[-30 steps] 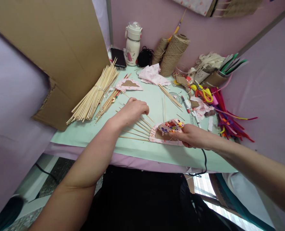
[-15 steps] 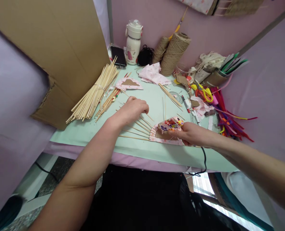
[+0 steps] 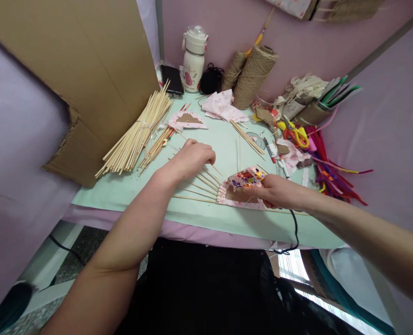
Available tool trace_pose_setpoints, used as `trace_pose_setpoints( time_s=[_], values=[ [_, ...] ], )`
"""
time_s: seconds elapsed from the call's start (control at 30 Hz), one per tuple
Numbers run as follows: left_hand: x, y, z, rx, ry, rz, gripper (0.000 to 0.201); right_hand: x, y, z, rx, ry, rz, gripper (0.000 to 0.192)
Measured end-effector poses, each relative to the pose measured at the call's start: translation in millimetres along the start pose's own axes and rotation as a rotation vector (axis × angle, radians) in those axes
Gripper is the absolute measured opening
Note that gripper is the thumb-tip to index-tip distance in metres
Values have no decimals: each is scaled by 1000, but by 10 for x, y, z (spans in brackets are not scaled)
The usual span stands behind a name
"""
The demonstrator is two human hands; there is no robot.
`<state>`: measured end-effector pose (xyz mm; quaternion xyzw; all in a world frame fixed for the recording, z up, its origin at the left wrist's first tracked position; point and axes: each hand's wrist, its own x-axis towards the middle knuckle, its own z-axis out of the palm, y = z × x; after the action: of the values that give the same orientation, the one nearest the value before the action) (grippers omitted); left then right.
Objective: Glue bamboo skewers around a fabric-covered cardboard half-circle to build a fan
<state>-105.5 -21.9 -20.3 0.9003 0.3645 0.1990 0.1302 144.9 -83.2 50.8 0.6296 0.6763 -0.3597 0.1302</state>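
Note:
My left hand (image 3: 195, 157) is closed with fingers curled down over a fan of thin wooden sticks (image 3: 206, 184). A stick end (image 3: 217, 170) pokes out beyond its fingertips. The fan's inner ends meet a cardboard piece edged with pink fabric (image 3: 239, 203), lying near the table's front edge. Over that piece, my right hand (image 3: 274, 191) is wrapped round a floral-patterned hot glue gun (image 3: 244, 177), its front pointing left toward the stick ends. A black cord (image 3: 296, 230) hangs below this hand. My palm and fingers hide part of the gun.
A thick bundle of sticks (image 3: 139, 135) leans at left beside a cardboard sheet (image 3: 98, 70). Behind stand a white bottle (image 3: 194, 60) and twine spools (image 3: 255, 77). Scissors (image 3: 299, 137), markers (image 3: 269, 151) and pipe cleaners (image 3: 327, 172) lie right. Another fabric-edged piece (image 3: 188, 120) lies farther back.
The glue gun and my right hand have shifted very slightly left and up. My left hand stays in the same place over the sticks.

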Motion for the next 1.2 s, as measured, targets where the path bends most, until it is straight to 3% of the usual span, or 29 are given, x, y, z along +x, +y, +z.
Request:
trace_pose_setpoints(
  time_s=[0.27,0.43,0.57,0.87,1.2],
  values=[
    [-1,3,-6,0,-8,-4,27,30,-62,-15,-99,8,26,62],
    [17,47,-8,0,-40,2,27,-24,-39,-2,-107,176,-18,57],
    [50,116,40,-15,-81,57,28,-176,62,69,-6,265,-29,55],
    [112,200,126,13,-172,97,25,-439,407,469,349,366,69,62],
    [98,115,93,-16,-160,73,27,-493,480,599,479,392,52,57]
  ],
)
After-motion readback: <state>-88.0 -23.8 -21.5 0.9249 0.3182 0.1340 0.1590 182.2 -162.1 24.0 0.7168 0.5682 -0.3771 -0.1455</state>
